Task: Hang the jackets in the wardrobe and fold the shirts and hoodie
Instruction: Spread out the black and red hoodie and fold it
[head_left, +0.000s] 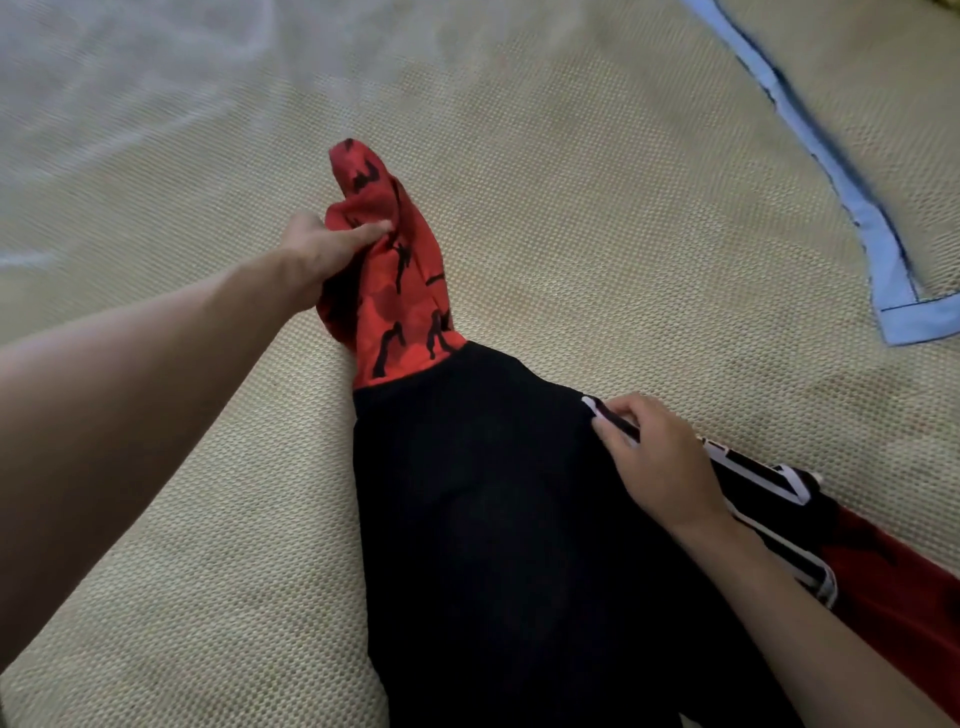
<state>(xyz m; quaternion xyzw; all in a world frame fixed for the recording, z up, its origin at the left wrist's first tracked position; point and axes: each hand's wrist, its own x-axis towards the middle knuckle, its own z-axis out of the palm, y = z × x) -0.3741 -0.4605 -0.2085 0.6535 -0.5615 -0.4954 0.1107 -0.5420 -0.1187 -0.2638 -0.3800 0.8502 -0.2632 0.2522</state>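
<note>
Your left hand (322, 249) gripped the red camouflage sleeve (395, 270) of the black hoodie (493, 519) lying on the woven beige mat (623, 234); your right hand (654, 462) pinched its white-printed edge. You needed that sleeve drawn flat across the body, I judged.
</note>
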